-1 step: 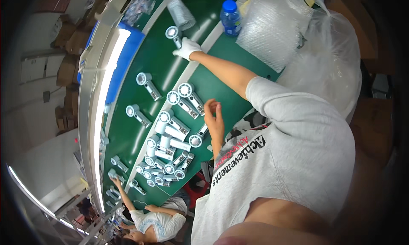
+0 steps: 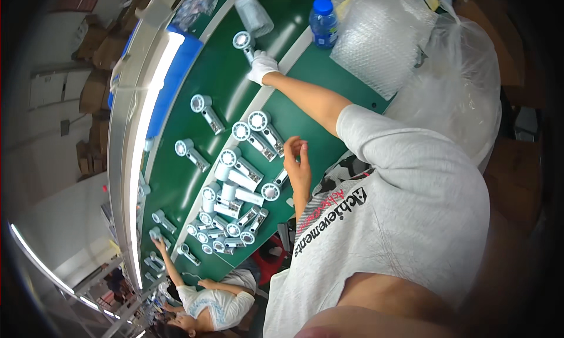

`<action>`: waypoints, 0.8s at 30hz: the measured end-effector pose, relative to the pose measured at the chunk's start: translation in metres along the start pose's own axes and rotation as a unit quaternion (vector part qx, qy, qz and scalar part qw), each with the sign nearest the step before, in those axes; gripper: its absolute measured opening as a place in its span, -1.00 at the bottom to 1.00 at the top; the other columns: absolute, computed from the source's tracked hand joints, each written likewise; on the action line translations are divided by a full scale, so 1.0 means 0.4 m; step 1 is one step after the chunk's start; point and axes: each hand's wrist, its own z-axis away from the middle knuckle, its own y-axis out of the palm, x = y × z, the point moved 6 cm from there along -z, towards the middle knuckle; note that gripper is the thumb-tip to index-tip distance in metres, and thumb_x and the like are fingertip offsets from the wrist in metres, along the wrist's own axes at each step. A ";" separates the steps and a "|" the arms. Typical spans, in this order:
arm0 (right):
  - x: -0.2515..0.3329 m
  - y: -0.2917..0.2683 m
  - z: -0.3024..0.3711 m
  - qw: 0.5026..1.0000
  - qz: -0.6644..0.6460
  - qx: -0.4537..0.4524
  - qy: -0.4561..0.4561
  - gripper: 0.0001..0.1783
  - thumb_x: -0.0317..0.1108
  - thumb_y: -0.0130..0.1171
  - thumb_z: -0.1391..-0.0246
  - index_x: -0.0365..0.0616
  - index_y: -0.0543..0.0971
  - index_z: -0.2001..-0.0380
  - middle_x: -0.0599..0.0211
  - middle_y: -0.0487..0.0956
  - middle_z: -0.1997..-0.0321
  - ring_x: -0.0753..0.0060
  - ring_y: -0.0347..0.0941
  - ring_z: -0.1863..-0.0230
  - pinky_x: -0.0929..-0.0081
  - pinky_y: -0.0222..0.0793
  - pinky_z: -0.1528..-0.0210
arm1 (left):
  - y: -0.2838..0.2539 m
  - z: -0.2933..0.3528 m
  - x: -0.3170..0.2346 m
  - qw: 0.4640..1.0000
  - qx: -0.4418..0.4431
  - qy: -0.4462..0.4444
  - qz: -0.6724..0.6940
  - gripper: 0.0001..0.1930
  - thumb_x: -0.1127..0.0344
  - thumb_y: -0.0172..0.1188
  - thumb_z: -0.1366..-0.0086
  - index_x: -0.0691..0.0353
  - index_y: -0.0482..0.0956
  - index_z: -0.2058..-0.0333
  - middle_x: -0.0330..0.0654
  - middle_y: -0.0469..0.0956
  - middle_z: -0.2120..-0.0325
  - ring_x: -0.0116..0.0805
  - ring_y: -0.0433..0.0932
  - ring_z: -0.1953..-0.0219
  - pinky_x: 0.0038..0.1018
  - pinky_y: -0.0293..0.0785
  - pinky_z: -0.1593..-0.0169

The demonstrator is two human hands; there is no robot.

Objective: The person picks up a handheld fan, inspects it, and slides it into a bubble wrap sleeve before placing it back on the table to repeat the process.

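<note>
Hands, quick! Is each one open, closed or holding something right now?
Left hand: half open, fingers loosely curled, nothing seen in it.
Right hand: gloved, closed around the handle of a pale grey-blue round-headed device.

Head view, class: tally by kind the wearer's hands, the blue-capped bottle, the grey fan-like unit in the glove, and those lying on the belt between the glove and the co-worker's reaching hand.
Gloved right hand: 1
Bare left hand: 1
Blue-capped bottle: 1
Held fan-like unit: 1
Loose fan-like units on the belt: 3
Total: 7
</note>
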 end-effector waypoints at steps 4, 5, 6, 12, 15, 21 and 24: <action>-0.062 -0.013 0.021 0.986 -0.111 -0.027 0.121 -0.52 -0.24 0.18 0.28 -0.26 0.31 0.28 -0.06 0.47 0.29 0.01 0.44 0.31 0.29 0.35 0.26 | -0.029 0.005 -0.030 0.998 0.055 0.006 0.030 -0.79 0.37 -0.03 -0.20 0.33 0.38 0.20 -0.16 0.48 0.36 -0.43 0.45 0.34 -0.55 0.35 0.20; -0.035 -0.017 0.056 0.979 -0.165 0.076 0.094 -0.53 -0.24 0.18 0.27 -0.27 0.30 0.29 -0.04 0.47 0.32 0.05 0.44 0.34 0.30 0.35 0.29 | -0.060 -0.023 -0.023 0.998 0.043 0.007 0.051 -0.77 0.32 -0.06 -0.23 0.32 0.38 0.19 -0.14 0.48 0.34 -0.41 0.45 0.32 -0.56 0.35 0.20; -0.014 -0.032 0.106 0.958 -0.217 0.175 0.070 -0.54 -0.23 0.18 0.26 -0.27 0.30 0.31 -0.01 0.48 0.35 0.09 0.45 0.37 0.32 0.35 0.32 | -0.089 -0.051 0.003 0.989 -0.022 -0.028 0.143 -0.68 0.18 -0.13 -0.25 0.32 0.37 0.17 -0.14 0.48 0.33 -0.40 0.45 0.31 -0.54 0.35 0.19; 0.043 -0.261 0.524 0.935 -0.102 0.169 -0.294 -0.57 -0.16 0.20 0.19 -0.22 0.38 0.30 0.23 0.46 0.45 0.43 0.39 0.62 0.62 0.28 0.57 | -0.077 -0.124 0.060 0.875 0.015 -0.170 0.453 -0.32 -0.29 -0.42 -0.17 0.29 0.38 0.29 -0.15 0.44 0.47 -0.34 0.44 0.50 -0.46 0.40 0.44; 0.016 -0.339 0.520 0.920 -0.341 0.192 -0.014 -0.60 -0.10 0.21 0.18 -0.20 0.47 0.36 0.27 0.50 0.46 0.42 0.45 0.51 0.59 0.34 0.45 | -0.007 -0.075 0.006 0.859 0.105 -0.187 0.466 -0.29 -0.33 -0.47 -0.15 0.27 0.36 0.35 -0.17 0.41 0.54 -0.34 0.41 0.59 -0.45 0.37 0.57; 0.118 -0.373 0.496 0.891 -0.359 0.272 -0.051 -0.72 -0.22 0.15 0.12 -0.10 0.55 0.30 0.34 0.56 0.46 0.53 0.47 0.37 0.62 0.37 0.31 | 0.076 -0.020 -0.114 0.822 0.159 -0.245 0.490 -0.28 -0.34 -0.53 -0.14 0.28 0.32 0.44 -0.17 0.35 0.68 -0.41 0.33 0.74 -0.54 0.25 0.75; 0.126 -0.399 0.514 0.904 -0.314 0.263 -0.120 -0.72 -0.28 0.12 0.10 -0.09 0.54 0.26 0.33 0.56 0.42 0.55 0.46 0.35 0.65 0.37 0.31 | 0.083 0.001 -0.125 0.860 0.150 -0.248 0.419 -0.28 -0.33 -0.54 -0.15 0.29 0.31 0.47 -0.17 0.33 0.72 -0.42 0.31 0.78 -0.56 0.23 0.78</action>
